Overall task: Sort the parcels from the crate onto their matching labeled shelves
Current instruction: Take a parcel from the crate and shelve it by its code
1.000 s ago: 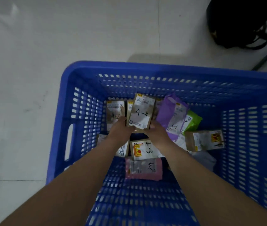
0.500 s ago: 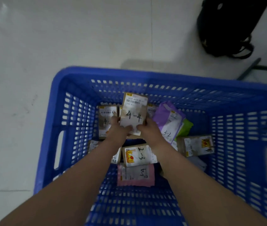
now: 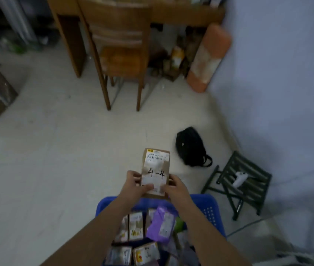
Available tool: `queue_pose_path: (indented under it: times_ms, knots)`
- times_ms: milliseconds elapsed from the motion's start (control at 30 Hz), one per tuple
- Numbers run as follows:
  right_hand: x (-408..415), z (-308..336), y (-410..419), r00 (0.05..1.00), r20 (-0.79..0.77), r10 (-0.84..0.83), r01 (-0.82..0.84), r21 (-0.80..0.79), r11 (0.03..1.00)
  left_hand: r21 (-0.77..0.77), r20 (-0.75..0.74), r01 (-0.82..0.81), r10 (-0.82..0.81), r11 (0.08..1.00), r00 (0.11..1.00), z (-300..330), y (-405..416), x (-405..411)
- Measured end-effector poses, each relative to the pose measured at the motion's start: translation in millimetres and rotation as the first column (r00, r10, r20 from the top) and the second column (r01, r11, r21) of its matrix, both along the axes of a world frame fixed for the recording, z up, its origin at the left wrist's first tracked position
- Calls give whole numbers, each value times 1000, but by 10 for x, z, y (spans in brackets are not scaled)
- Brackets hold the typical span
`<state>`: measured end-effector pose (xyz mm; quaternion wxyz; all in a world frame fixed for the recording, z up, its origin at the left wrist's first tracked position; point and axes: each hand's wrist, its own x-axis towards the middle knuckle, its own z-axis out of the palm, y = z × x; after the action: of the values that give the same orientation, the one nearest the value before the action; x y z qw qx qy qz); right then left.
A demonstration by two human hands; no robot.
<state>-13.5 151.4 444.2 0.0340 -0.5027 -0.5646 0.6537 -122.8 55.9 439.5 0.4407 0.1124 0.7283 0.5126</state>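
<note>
A brown cardboard parcel [image 3: 155, 169] with a white label hand-marked "4-4" is held upright above the far rim of the blue plastic crate [image 3: 210, 210]. My left hand [image 3: 135, 184] grips its lower left edge. My right hand [image 3: 175, 186] grips its lower right edge. Inside the crate lie several other parcels, among them a purple bag [image 3: 162, 224] and small brown boxes [image 3: 136, 225]. No labeled shelf is in view.
A black backpack [image 3: 190, 147] lies on the pale floor beyond the crate. A dark green folding stool [image 3: 242, 181] with a white object on it stands at the right. A wooden chair [image 3: 117, 52] and desk [image 3: 181, 12] stand farther ahead. A pale wall fills the right.
Both hands have lifted the "4-4" parcel out of the crate to above its far rim. The view has tilted up from the crate to the room.
</note>
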Motion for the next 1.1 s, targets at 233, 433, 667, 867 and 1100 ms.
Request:
queue_pose_path:
  times_ms: [233, 433, 667, 867, 1100]
  knots:
    - [324, 2596, 211, 968, -228, -107, 157, 214, 964, 308, -127, 169, -135, 936, 983, 2507, 454, 18]
    - [990, 4506, 85, 901, -413, -132, 306, 390, 868, 541, -268, 339, -224, 770, 937, 4388, 569, 557]
    - [2005, 5945, -395, 842, -501, -199, 492, 563, 664, 669, -366, 510, -359, 540, 859, 5830, 515, 1431]
    - [2898, 6547, -789, 815, -511, -273, 574, 645, 505, 699, -444, 595, -412, 396, 795, 6424, 380, 2321]
    - [3900, 6877, -1162, 802, -494, -336, 595, 704, 387, 671, -519, 681, -470, 294, 714, 6768, 231, 3327]
